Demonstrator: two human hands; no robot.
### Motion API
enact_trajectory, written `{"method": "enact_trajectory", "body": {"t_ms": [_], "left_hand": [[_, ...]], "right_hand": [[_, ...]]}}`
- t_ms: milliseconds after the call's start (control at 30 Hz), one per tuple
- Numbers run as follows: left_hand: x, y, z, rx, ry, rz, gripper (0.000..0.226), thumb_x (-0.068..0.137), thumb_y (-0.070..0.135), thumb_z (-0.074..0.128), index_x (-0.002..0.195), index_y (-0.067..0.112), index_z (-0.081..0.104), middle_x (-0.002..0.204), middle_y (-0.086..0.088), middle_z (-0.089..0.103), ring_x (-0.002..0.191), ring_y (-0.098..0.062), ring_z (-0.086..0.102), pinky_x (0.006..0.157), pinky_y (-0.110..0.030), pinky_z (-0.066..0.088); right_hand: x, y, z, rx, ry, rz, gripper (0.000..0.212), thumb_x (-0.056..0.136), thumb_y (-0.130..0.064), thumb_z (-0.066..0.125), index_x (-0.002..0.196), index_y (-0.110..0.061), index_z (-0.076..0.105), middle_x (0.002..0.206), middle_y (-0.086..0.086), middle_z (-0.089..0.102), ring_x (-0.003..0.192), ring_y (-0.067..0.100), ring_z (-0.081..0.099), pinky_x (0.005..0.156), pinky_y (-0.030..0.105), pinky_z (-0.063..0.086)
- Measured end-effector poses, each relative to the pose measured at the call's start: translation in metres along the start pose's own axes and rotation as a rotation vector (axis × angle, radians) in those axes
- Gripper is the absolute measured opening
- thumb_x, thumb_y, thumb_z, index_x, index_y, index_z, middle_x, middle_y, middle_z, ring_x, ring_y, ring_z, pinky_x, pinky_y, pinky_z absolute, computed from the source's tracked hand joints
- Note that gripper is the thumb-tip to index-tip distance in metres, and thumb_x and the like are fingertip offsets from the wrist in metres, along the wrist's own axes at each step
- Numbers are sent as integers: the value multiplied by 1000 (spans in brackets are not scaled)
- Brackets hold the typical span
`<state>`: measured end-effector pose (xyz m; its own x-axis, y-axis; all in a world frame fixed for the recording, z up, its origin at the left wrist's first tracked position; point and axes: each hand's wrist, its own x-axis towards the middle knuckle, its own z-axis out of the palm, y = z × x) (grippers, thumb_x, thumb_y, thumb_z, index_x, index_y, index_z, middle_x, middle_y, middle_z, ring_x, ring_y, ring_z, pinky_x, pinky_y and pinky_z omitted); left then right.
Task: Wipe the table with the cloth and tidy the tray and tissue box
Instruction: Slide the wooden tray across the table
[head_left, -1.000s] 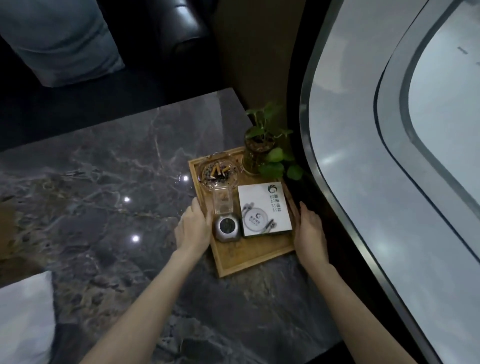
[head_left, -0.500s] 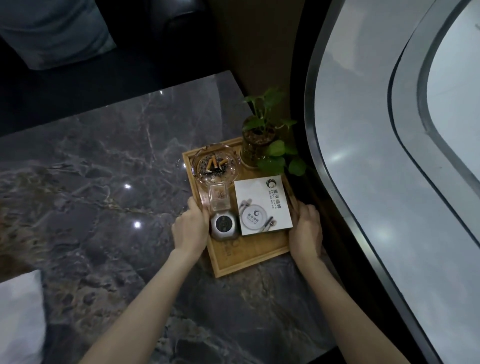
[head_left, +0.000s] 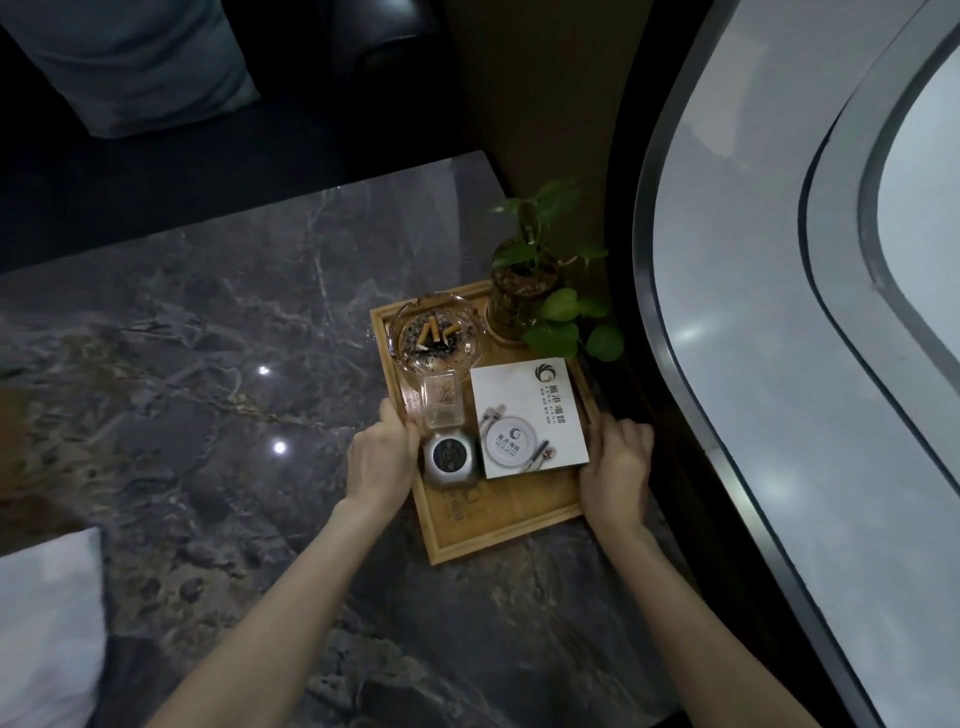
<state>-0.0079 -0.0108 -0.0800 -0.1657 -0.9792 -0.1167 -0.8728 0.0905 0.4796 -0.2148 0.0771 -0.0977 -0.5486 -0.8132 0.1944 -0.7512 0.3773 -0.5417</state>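
A wooden tray (head_left: 498, 530) lies on the dark marble table (head_left: 208, 415) near its right edge. My left hand (head_left: 382, 457) grips the tray's left rim and my right hand (head_left: 618, 467) grips its right rim. On the tray lies a white tissue box (head_left: 530, 415) with a printed logo. A white cloth (head_left: 41, 623) lies at the table's lower left, partly cut off by the frame.
Also on the tray: a glass ashtray (head_left: 436, 332) with cigarette butts, a small clear holder (head_left: 441, 400), a round metal device (head_left: 447, 457) and a potted green plant (head_left: 535, 291). A curved window ledge (head_left: 691, 415) runs right of the table. A dark sofa with a cushion (head_left: 140, 62) stands behind.
Both hands have closed in on the tray's side rims and hold them. The tray has stayed near the table's right edge while the view shifted slightly.
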Motion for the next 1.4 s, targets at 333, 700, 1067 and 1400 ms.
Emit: {"method": "enact_trajectory", "body": {"t_ms": [333, 700, 1067, 1400], "left_hand": [[-16, -25, -41, 13, 125, 2, 16, 92, 12, 46, 92, -4, 51, 66, -22, 64, 54, -37, 61, 51, -38, 44], [-47, -102, -100, 33, 205, -88, 20, 94, 13, 43, 93, -5, 52, 70, -27, 65, 58, -41, 61, 51, -35, 36], [-71, -184, -131, 23, 134, -153, 23, 93, 14, 43, 99, -7, 50, 84, -35, 65, 74, -49, 59, 61, -45, 41], [-69, -229, -126, -44, 33, -163, 24, 95, 19, 38, 96, -2, 49, 85, -29, 65, 75, -44, 59, 64, -44, 43]], "right_hand": [[-3, -41, 2, 45, 8, -127, 17, 83, 10, 55, 100, 9, 61, 78, 20, 60, 76, 37, 51, 66, 44, 50], [-43, -120, 35, 114, -28, -201, 27, 88, -11, 39, 88, 6, 60, 77, 21, 59, 81, 27, 42, 71, 36, 38], [-112, -171, 74, 76, -38, -150, 21, 86, -6, 46, 93, 6, 61, 77, 20, 61, 78, 33, 48, 75, 33, 33], [-145, -193, 95, -1, -100, -71, 15, 87, 2, 54, 99, 7, 61, 78, 19, 61, 81, 32, 46, 72, 38, 42]]}}
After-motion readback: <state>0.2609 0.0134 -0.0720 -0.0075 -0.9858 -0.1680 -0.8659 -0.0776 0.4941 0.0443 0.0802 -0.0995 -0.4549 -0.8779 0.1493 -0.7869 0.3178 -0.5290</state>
